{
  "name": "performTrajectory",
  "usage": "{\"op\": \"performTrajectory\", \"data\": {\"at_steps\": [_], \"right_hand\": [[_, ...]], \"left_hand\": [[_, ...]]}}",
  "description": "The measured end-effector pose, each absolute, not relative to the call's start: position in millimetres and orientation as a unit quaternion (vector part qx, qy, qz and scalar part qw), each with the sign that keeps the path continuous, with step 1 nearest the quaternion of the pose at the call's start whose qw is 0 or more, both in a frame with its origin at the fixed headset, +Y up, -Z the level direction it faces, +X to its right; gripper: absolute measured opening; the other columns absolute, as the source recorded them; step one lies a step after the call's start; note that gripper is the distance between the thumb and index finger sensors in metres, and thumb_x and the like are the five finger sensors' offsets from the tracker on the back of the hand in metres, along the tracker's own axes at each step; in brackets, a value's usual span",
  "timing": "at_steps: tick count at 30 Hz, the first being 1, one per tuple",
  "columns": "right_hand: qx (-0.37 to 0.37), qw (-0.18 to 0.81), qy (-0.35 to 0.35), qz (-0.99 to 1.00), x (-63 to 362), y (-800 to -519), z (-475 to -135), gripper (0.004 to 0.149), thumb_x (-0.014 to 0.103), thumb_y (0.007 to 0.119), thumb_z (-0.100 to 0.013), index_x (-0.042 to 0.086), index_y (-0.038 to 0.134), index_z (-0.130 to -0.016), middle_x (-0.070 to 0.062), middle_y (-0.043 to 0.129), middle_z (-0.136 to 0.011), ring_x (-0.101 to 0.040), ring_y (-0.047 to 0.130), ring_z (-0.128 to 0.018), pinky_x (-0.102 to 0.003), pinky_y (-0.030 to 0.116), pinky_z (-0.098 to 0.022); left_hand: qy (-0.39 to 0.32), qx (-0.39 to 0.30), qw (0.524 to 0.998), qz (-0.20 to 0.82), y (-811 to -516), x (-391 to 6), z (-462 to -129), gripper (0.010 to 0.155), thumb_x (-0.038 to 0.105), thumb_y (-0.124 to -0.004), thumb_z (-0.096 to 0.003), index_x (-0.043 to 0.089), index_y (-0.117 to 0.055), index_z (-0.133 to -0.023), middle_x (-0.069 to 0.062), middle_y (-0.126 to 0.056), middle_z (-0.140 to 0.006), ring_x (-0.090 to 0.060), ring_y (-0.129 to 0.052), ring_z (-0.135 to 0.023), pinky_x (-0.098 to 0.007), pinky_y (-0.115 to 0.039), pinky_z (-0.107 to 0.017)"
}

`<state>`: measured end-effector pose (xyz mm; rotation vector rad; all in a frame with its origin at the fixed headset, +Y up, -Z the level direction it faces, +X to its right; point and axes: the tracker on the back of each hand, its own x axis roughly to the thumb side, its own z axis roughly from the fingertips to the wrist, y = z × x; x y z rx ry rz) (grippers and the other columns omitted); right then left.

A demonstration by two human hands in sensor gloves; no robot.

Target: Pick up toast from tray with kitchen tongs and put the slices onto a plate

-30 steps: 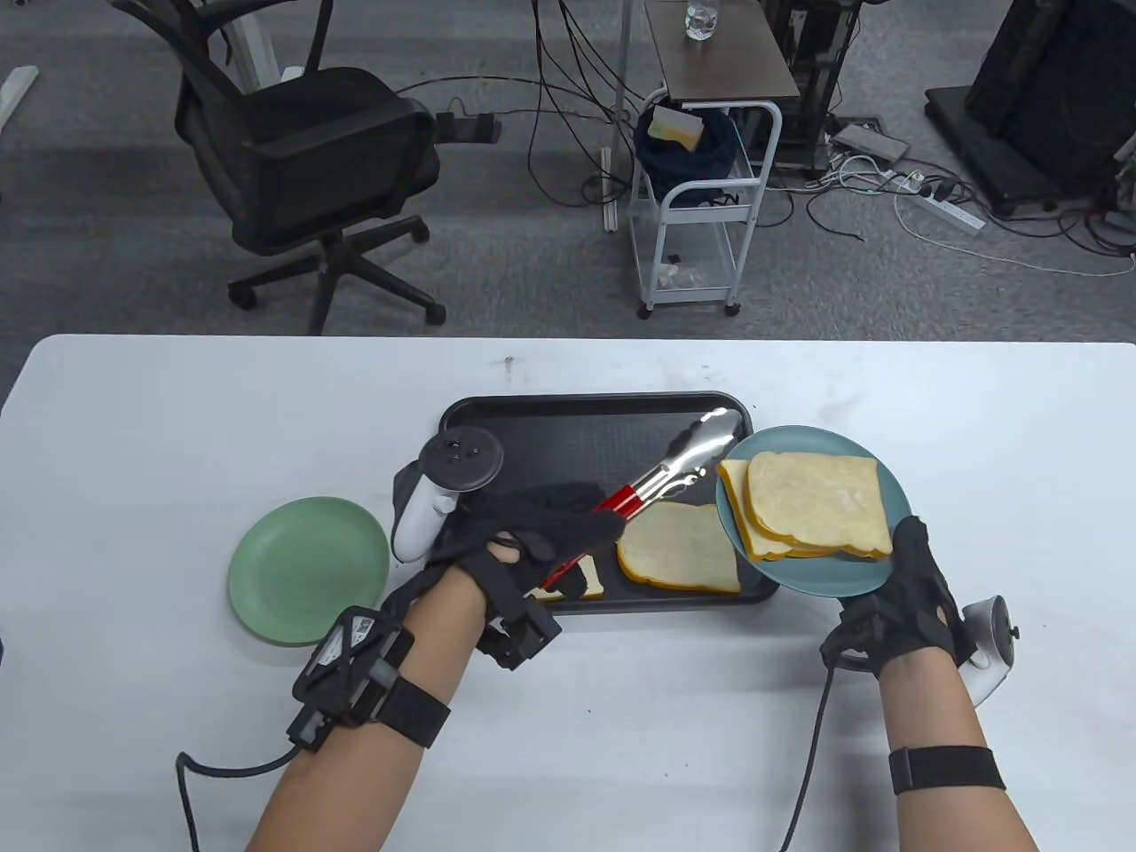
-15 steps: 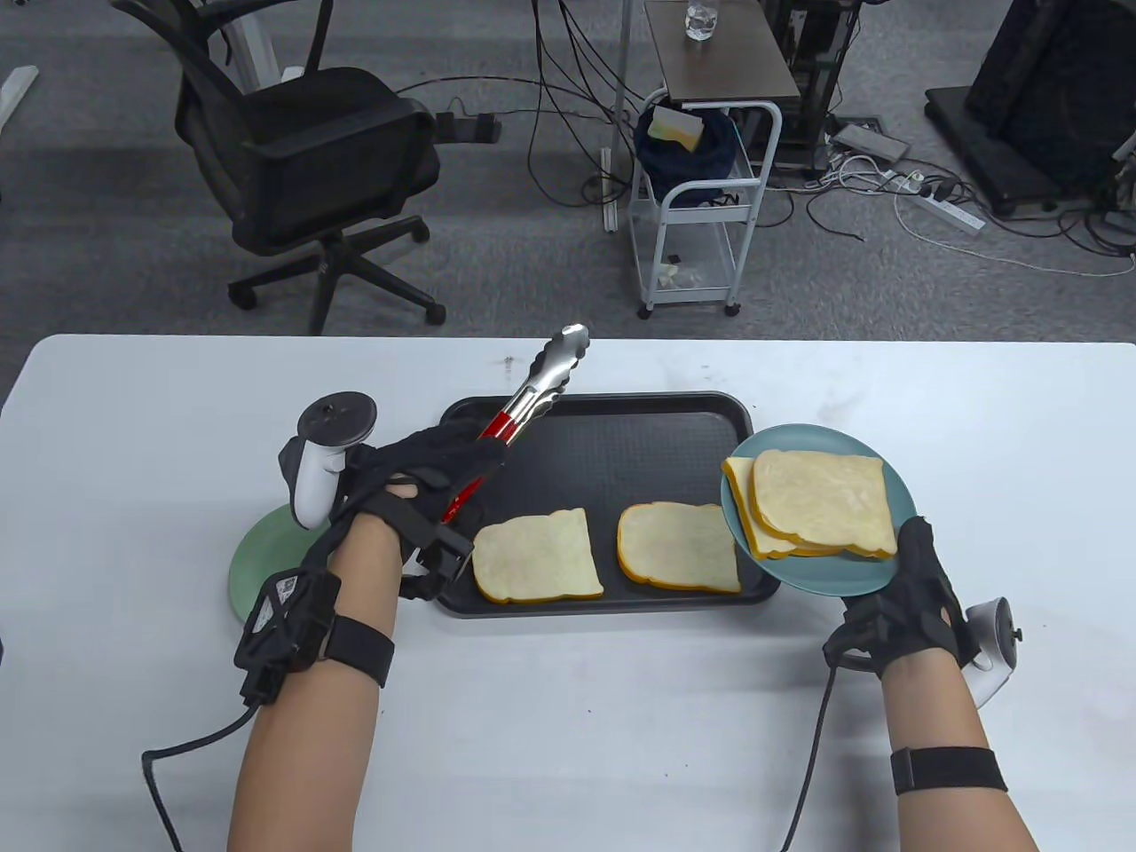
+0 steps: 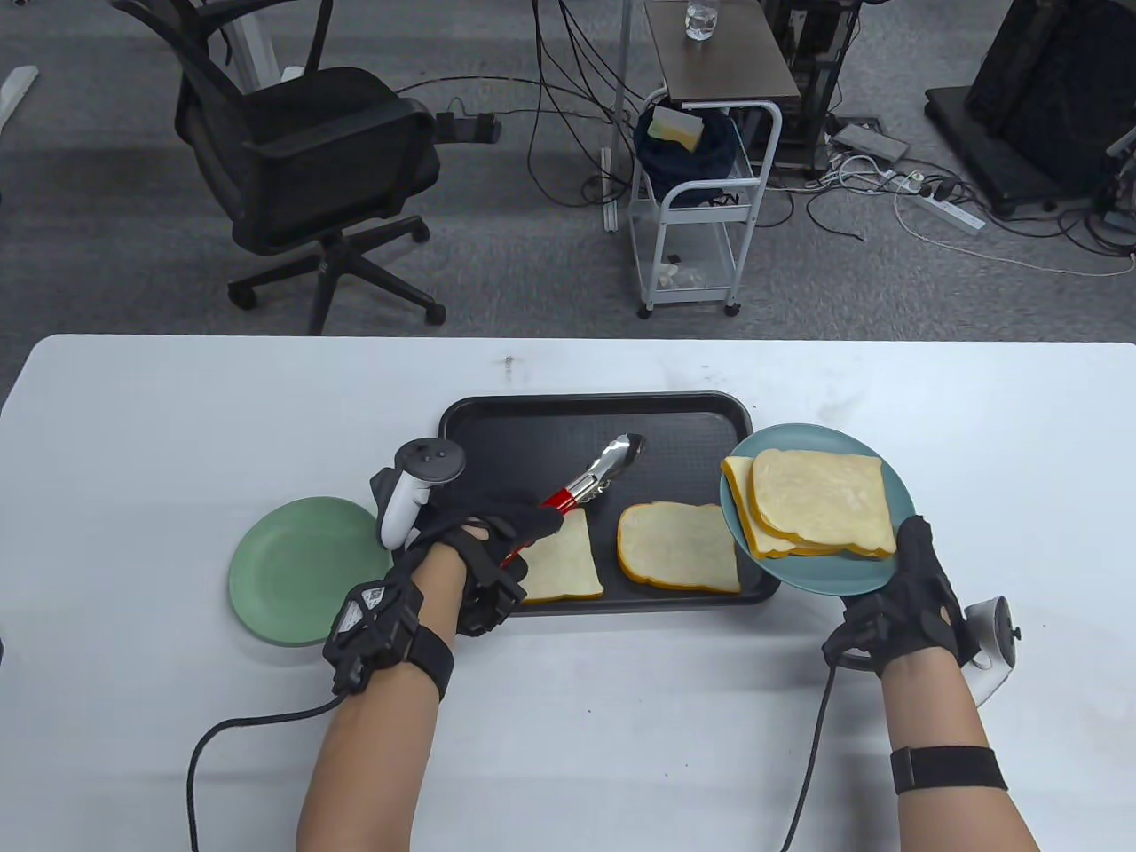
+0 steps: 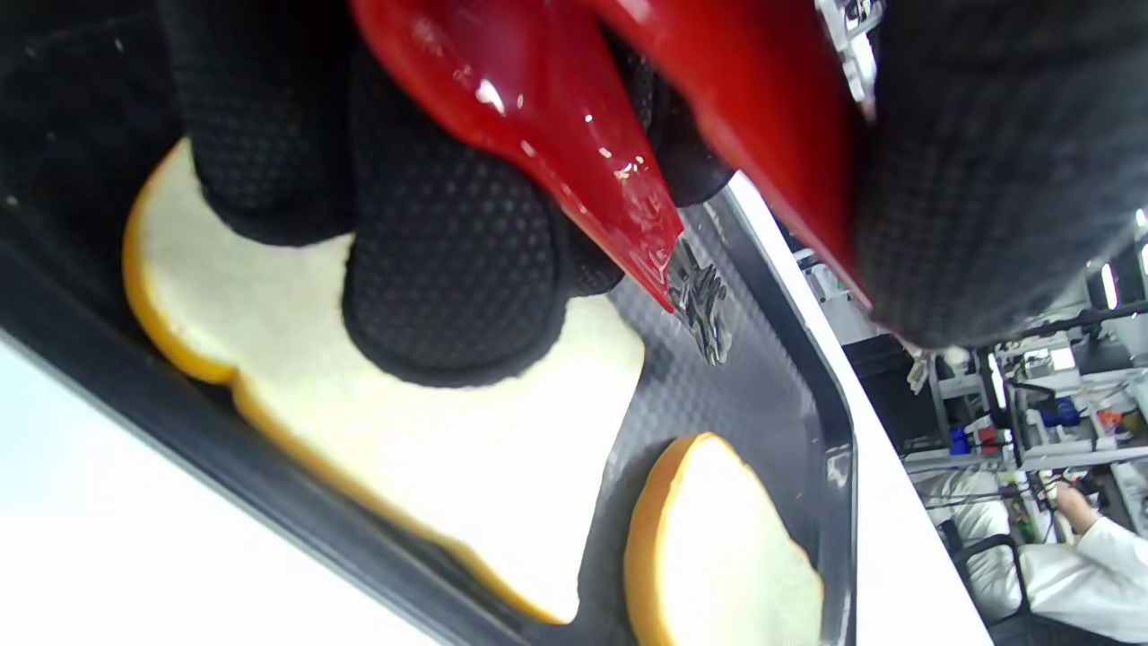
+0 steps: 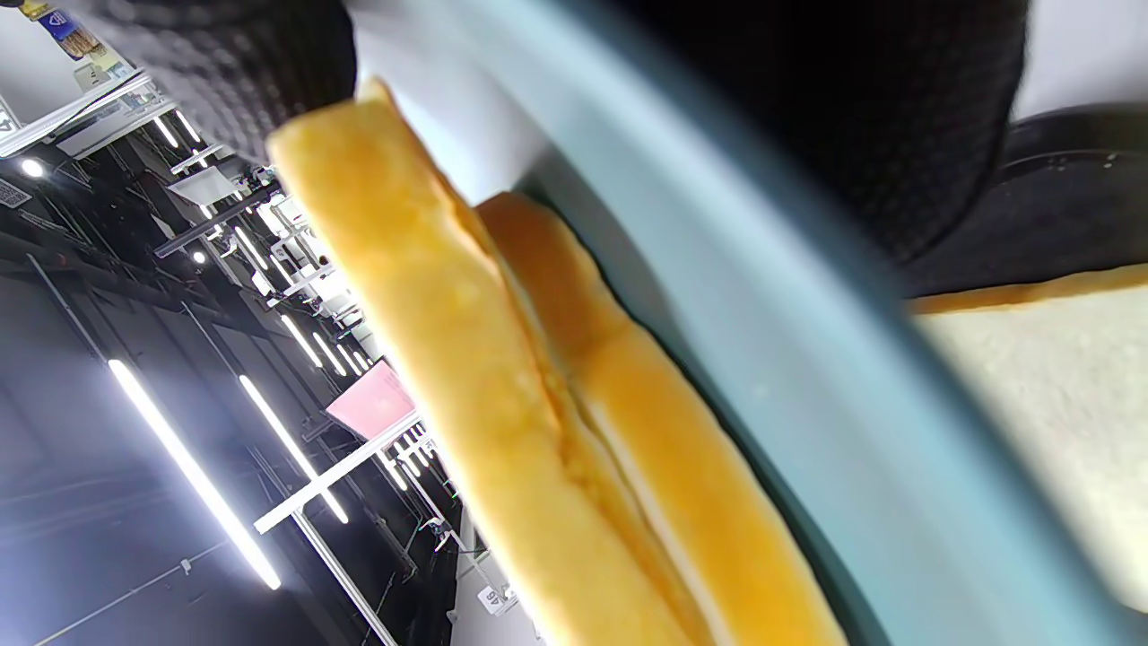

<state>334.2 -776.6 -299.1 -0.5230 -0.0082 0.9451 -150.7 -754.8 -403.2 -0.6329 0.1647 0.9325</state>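
The left hand [image 3: 484, 541] grips the tongs [image 3: 590, 479], jaws together and empty, tips toward 2 o'clock over the tray [image 3: 586, 410]. Two slices [image 3: 679, 557] remain there; two lie on the blue plate [image 3: 803, 581], pinched by the right hand [image 3: 905, 599] at 3 o'clock. Next, likely open the jaws around a slice.

**What you can't actually make out here**

The left hand [image 3: 484, 541] covers the near-left corner of one toast slice [image 3: 559, 564] in the table view, and most of the red tongs handle [image 3: 532, 532] disappears inside the glove. Can't tell if the tongs tips [image 3: 621, 448] touch the tray [image 3: 586, 417] or hover. On the blue plate [image 3: 799, 577], the lower slice [image 3: 741, 506] is mostly buried under the top slice [image 3: 821, 497]. The right wrist view is a blurry close-up, plate rim cut off at the edge.
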Motion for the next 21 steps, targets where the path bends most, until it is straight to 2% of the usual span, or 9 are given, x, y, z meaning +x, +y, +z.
{"op": "performTrajectory", "data": {"at_steps": [8, 12, 13, 21], "right_hand": [[-0.249, 0.857, -0.004, 0.451, 334.7, -777.3, -299.5, 0.052, 0.057, 0.069, -0.048, 0.023, 0.058, -0.085, -0.014, 0.086, -0.077, -0.031, 0.108, -0.05, -0.047, 0.09, -0.039], [-0.251, 0.856, -0.005, 0.453, 334.9, -778.3, -299.9, 0.052, 0.057, 0.069, -0.048, 0.023, 0.058, -0.085, -0.014, 0.086, -0.077, -0.031, 0.108, -0.05, -0.047, 0.09, -0.039], [-0.251, 0.855, -0.005, 0.453, 334.9, -778.5, -300.0, 0.052, 0.057, 0.069, -0.047, 0.023, 0.058, -0.085, -0.014, 0.086, -0.077, -0.031, 0.108, -0.05, -0.047, 0.09, -0.039], [-0.254, 0.851, -0.005, 0.459, 335.4, -779.3, -300.1, 0.052, 0.057, 0.069, -0.047, 0.023, 0.058, -0.085, -0.014, 0.086, -0.077, -0.031, 0.108, -0.05, -0.047, 0.09, -0.039]], "left_hand": [[0.067, -0.318, 0.853, 0.409, -759.5, -140.4, -400.7, 0.079, 0.062, -0.102, -0.028, 0.03, -0.075, -0.095, 0.0, -0.096, -0.093, -0.027, -0.11, -0.043, -0.048, -0.089, -0.045], [0.056, -0.329, 0.854, 0.399, -756.7, -143.6, -398.2, 0.078, 0.062, -0.102, -0.0282, 0.03, -0.076, -0.095, -0.001, -0.097, -0.091, -0.028, -0.11, -0.042, -0.048, -0.089, -0.044], [0.053, -0.334, 0.854, 0.395, -755.8, -144.9, -397.6, 0.078, 0.062, -0.102, -0.0284, 0.03, -0.076, -0.094, -0.006, -0.097, -0.091, -0.028, -0.11, -0.041, -0.048, -0.089, -0.044], [0.044, -0.358, 0.851, 0.383, -756.9, -156.3, -395.3, 0.072, 0.057, -0.103, -0.0303, 0.028, -0.079, -0.092, -0.008, -0.101, -0.083, -0.029, -0.109, -0.039, -0.049, -0.089, -0.043]]}}
